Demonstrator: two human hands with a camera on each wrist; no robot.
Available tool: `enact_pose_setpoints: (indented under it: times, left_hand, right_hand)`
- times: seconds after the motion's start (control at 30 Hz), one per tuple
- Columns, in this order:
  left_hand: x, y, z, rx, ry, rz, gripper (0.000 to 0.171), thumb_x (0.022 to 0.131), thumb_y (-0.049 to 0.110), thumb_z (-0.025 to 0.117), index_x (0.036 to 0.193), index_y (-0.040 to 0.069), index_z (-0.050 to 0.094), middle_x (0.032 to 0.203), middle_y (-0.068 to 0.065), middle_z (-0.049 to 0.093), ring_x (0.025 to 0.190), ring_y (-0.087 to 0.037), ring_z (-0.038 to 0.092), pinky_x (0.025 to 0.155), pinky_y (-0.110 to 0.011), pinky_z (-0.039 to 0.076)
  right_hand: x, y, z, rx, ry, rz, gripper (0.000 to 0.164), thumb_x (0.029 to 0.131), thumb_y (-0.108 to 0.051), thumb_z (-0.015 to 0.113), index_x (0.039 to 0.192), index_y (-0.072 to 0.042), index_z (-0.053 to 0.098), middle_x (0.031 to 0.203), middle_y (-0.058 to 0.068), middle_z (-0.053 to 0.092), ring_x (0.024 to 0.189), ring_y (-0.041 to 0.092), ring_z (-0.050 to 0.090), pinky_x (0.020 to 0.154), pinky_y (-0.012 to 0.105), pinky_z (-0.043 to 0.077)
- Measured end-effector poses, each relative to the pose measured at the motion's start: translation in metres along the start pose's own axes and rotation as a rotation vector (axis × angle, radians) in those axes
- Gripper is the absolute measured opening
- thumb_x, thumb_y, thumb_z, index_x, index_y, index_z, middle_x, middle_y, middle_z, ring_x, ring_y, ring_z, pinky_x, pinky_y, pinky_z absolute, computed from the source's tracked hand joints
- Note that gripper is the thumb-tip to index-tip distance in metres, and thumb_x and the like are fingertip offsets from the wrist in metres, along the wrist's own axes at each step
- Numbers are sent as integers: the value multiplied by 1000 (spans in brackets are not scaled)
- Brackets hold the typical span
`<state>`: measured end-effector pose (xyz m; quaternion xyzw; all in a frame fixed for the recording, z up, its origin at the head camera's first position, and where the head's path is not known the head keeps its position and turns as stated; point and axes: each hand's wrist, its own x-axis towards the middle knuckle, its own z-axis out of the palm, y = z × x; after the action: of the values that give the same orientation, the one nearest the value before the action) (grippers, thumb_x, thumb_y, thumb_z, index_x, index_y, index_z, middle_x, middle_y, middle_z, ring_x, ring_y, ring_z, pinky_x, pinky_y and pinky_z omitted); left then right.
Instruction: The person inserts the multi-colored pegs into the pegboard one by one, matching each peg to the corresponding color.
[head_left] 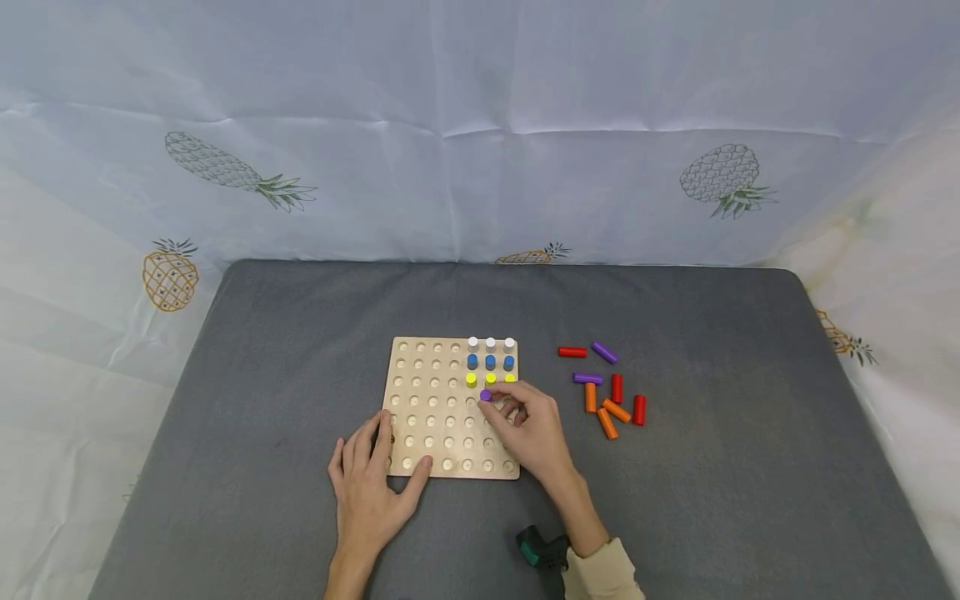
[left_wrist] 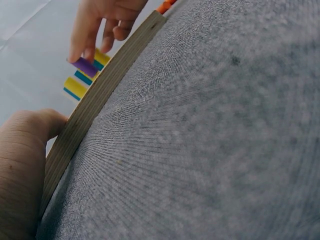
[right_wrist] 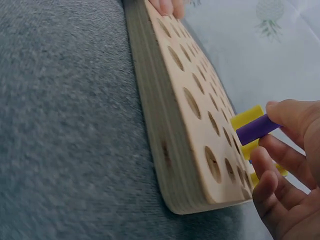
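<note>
My right hand (head_left: 531, 427) pinches a purple peg (head_left: 485, 396) between thumb and fingertips, above the right part of a wooden pegboard (head_left: 420, 408). In the right wrist view the purple peg (right_wrist: 257, 129) stands close beside a yellow peg (right_wrist: 246, 116), its lower end at the board's face. Whether it has entered a hole I cannot tell. My left hand (head_left: 371, 487) rests on the board's near left corner, with its fingers along the left edge and its thumb at the near edge. White pegs (head_left: 491, 344), blue pegs (head_left: 490, 362) and yellow pegs (head_left: 471, 381) stand upright in three rows.
Right of the board lie loose pegs: red pegs (head_left: 572, 352), purple pegs (head_left: 604, 352) and orange pegs (head_left: 590, 397). A dark device (head_left: 542, 550) sits by my right wrist. Grey cloth (head_left: 712, 467) covers the table, and a pineapple-print curtain (head_left: 480, 192) hangs behind it.
</note>
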<state>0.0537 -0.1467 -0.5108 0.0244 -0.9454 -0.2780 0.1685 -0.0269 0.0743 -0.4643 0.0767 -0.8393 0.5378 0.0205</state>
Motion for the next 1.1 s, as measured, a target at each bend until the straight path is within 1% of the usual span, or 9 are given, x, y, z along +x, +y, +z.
enact_pose_setpoints:
  times: [0.2, 0.43, 0.63, 1.0, 1.1]
  left_hand:
    - [0, 0, -1, 2, 2, 1, 87, 78, 40, 81, 147, -3, 51, 146, -24, 54, 134, -42, 45, 113, -72, 20]
    - [0, 1, -2, 8, -1, 4, 87, 79, 40, 80, 147, -3, 51, 146, -24, 54, 134, -42, 45, 113, -71, 20]
    - [0, 1, -1, 2, 9, 13, 85, 79, 40, 79, 147, -3, 51, 146, -23, 55, 134, -42, 45, 112, -71, 20]
    - [0, 1, 0, 5, 7, 13, 86, 79, 39, 80, 147, -4, 51, 146, -24, 54, 134, -42, 45, 112, -72, 20]
    - [0, 1, -1, 6, 2, 9, 86, 78, 39, 80, 147, -4, 51, 146, -24, 54, 134, -43, 45, 112, -72, 20]
  right_hand:
    - [1, -1, 4, 9, -24, 11, 16, 88, -13, 80, 105, -11, 79, 88, 3, 73, 68, 3, 61, 57, 18, 50]
    - [2, -4, 8, -32, -51, -11, 18, 89, -16, 80, 106, -13, 80, 89, 2, 74, 69, 5, 61, 58, 18, 48]
    - [2, -3, 11, -45, -50, -15, 18, 88, -15, 80, 106, -13, 80, 88, 1, 74, 70, 6, 61, 59, 21, 50]
    - [4, -5, 11, -52, -79, -13, 18, 88, -14, 80, 106, -14, 80, 83, -1, 72, 68, 5, 58, 55, 18, 44]
    - [3, -5, 11, -57, -77, -16, 18, 88, -14, 80, 106, -14, 80, 83, -1, 72, 68, 5, 58, 55, 18, 44]
